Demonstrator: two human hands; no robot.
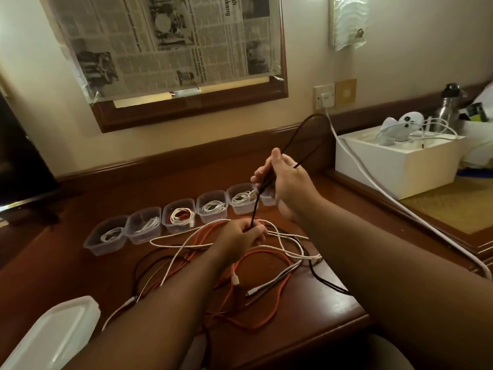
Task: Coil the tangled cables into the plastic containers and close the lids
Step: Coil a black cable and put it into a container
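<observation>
I hold the black cable (pixel 254 209) taut and near-vertical at frame centre, right hand (pixel 280 177) gripping its loops above, left hand (pixel 246 235) pinching it below, nearer the tangled cables (pixel 240 263) on the worktop (pixel 333 303).

- black cable (pixel 269 180): thin; folded into a tall loop that rises above the right hand (pixel 286 180), which grips its doubled strands; a taut length runs down to the left hand (pixel 246 233), which pinches it
- tangled cables (pixel 240 263): orange, white and black, in loose overlapping loops on the wooden desk (pixel 306 321), just in front of the containers
- plastic containers (pixel 178 217): clear, small, lidless; six in a touching row rising to the right; five hold coiled white cables, one with red too; the sixth is mostly hidden behind the right hand
- lids (pixel 53 337): translucent white stack at the near left desk edge
</observation>
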